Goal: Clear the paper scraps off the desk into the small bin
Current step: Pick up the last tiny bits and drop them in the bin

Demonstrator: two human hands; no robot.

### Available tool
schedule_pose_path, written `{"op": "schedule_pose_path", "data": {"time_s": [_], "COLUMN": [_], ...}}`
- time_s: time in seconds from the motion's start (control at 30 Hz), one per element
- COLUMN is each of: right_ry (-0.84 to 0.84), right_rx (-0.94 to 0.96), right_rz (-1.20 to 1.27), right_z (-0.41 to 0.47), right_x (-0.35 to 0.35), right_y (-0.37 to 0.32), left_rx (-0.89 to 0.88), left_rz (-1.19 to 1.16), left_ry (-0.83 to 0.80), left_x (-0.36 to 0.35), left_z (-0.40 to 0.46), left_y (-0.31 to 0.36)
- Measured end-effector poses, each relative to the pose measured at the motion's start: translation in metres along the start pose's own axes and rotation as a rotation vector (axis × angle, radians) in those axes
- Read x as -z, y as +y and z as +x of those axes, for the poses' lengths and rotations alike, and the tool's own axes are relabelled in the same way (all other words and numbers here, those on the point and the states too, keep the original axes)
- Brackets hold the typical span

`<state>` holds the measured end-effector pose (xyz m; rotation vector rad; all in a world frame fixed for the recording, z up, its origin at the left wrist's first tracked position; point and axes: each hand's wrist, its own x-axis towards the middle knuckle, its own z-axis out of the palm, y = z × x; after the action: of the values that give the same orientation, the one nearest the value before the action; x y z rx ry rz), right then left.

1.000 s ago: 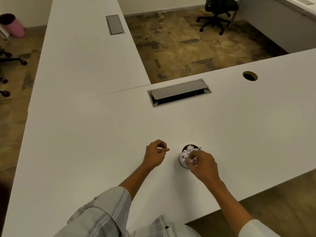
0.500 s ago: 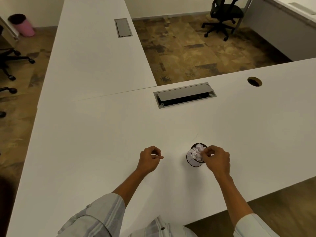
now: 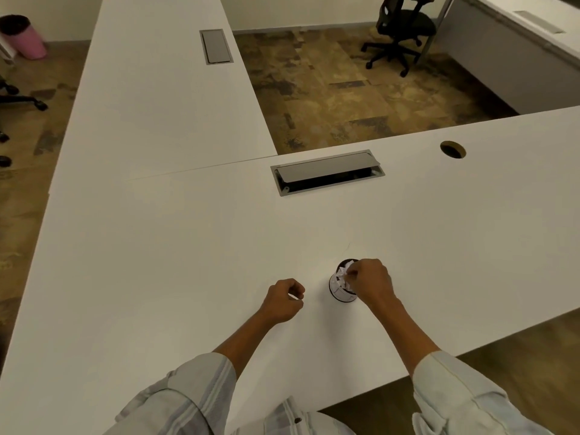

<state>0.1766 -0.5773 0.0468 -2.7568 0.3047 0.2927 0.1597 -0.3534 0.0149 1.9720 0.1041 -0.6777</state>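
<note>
A small dark bin (image 3: 339,291) stands on the white desk (image 3: 188,246) near its front edge, filled to the rim with crumpled white paper scraps (image 3: 343,273). My right hand (image 3: 373,282) reaches over the bin's right side, and its fingertips pinch a scrap at the top of the pile. My left hand (image 3: 282,301) rests on the desk just left of the bin with curled fingers. A small white sliver of paper (image 3: 296,296) shows between its thumb and forefinger.
A grey cable hatch (image 3: 326,171) with its lid ajar lies beyond the bin, and a round cable hole (image 3: 452,149) sits at the right. A second desk wing runs off to the far left. Office chairs and a pink bin (image 3: 26,37) stand on the floor.
My right hand has moved from the bin's near side to its right and now lies over the top. My left hand has stayed curled beside the bin.
</note>
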Motion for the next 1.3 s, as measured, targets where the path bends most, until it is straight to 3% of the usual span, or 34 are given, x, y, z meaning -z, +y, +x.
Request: {"op": "schedule_pose_path", "data": {"time_s": [0.23, 0.43, 0.6, 0.77, 1.17, 1.3], "right_ry": [-0.140, -0.055, -0.011, -0.092, 0.140, 0.035], "right_rx": [-0.033, -0.085, 0.025, 0.038, -0.107, -0.132], "right_rz": [-0.179, 0.043, 0.213, 0.119, 0.320, 0.187], "right_z": [0.022, 0.020, 0.004, -0.014, -0.006, -0.006], "right_x": [-0.010, 0.020, 0.023, -0.003, 0.024, 0.027], "right_y": [-0.008, 0.005, 0.013, 0.005, 0.022, 0.023], "left_rx": [0.016, 0.023, 0.034, 0.041, 0.065, 0.056], "left_rz": [-0.001, -0.018, -0.023, -0.024, 0.000, 0.014], "left_ry": [-0.004, 0.051, 0.061, 0.045, 0.072, 0.074], "left_x": [-0.008, 0.009, 0.016, 0.018, 0.036, 0.040], "left_z": [-0.002, -0.002, -0.004, -0.007, -0.010, -0.013], "left_y": [0.004, -0.002, -0.007, -0.008, -0.017, -0.019]}}
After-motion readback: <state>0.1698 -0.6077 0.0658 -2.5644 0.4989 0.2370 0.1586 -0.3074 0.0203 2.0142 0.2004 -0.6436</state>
